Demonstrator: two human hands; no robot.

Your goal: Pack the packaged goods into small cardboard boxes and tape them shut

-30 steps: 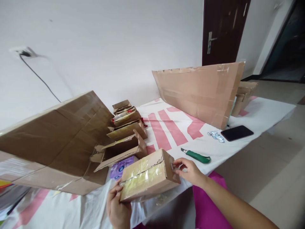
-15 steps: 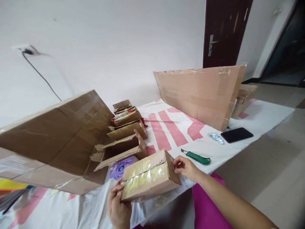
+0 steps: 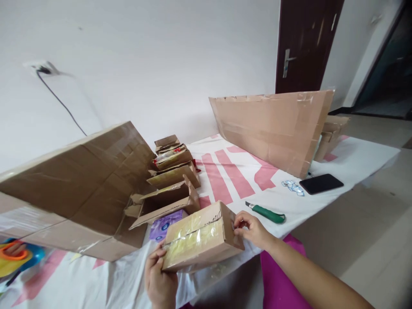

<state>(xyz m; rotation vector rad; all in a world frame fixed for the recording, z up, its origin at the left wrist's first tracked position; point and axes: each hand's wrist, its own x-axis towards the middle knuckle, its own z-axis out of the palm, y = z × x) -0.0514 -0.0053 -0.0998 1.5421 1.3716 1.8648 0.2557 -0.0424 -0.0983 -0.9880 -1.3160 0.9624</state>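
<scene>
A closed cardboard box (image 3: 196,236) with clear, yellowish tape along its top is tilted up at the table's front edge. My left hand (image 3: 160,274) grips its left end, thumb in front. At the right end, my right hand (image 3: 252,229) has its fingers curled in a pinch against the end face; whatever lies between the fingertips is hidden. A green box cutter (image 3: 267,213) with its blade out lies just beyond my right hand. Behind the box sits a purple patterned packet (image 3: 165,225), partly covered.
Several open small cartons (image 3: 170,199) stand in a row beside a large cardboard box (image 3: 80,184) on the left. A tall cardboard panel (image 3: 267,128) stands at the back right, near a black phone (image 3: 322,183) and small blue-white pieces (image 3: 292,187). An orange loop (image 3: 14,251) shows lower left.
The view has shifted slightly, bringing more of the orange and blue things at the lower left into sight. Both hands and the box keep nearly the same pose.
</scene>
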